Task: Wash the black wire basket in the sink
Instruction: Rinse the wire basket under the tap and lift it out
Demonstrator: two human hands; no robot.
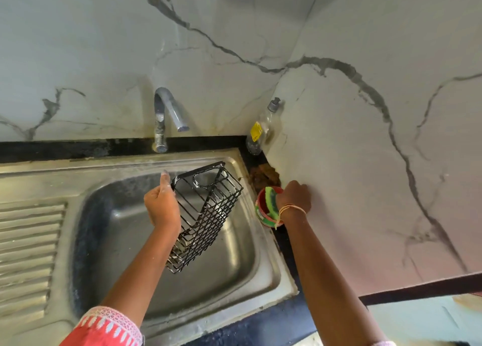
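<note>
Up close, left hand (161, 204) curled round the top rim of the black wire basket (206, 215), thumb raised along the rim's corner, holding it tilted in the air over the steel sink (266, 262) bowl, open mouth turned away to the right. Not resting on the bowl; lower end hanging just above the basin floor. Right hand (296, 197) reaching to the ledge right of the sink, fingers bent down over a small red tub (262, 215) with a green scrub pad (272, 204) standing in it; whether gripping the pad or only touching it, cannot tell, fingertips hidden behind the knuckles. Thin bangles (290, 210) on that wrist.

Likely light and stiff: thin coated wire, open grid, little weight for one hand. Probably slick once wet or soapy, with white suds or glare already showing along the upper wires. Best held where held now, at the thicker rim frame, not the fine grid wires, which could pinch fingers and flex a little. Unlikely to break if dropped, though apt to clatter.

Further out: curved tap (167, 116) behind the bowl, no water seen running; clear soap bottle (263, 129) in the corner; brown clump (263, 176) on the ledge; ribbed drainboard (28, 246) at left.
</note>
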